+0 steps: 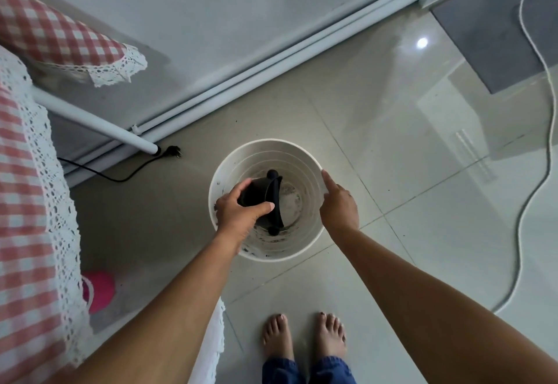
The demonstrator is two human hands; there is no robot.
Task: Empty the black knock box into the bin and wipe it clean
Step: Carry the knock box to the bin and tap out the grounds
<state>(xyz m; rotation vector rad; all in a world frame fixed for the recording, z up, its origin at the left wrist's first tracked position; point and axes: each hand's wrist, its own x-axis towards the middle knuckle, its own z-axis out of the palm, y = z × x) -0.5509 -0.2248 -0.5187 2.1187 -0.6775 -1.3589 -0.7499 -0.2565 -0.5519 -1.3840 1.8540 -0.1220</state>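
Observation:
The black knock box (256,193) is tipped on its side inside the mouth of the round white bin (305,241), its black knock bar (275,202) facing right. My left hand (238,211) is shut around the box's body from the left. At the bin's right rim my right hand (338,202) rests with the index finger stretched along the edge; it holds nothing. Dark coffee grounds speckle the bin's bottom and inner wall.
A table with a red-checked, lace-edged cloth (33,202) stands at the left, its white leg (99,125) near a black plug and cord (172,152). A pink object (101,291) sits under it. A white cable (540,142) runs down the right. My bare feet (302,335) stand before the bin.

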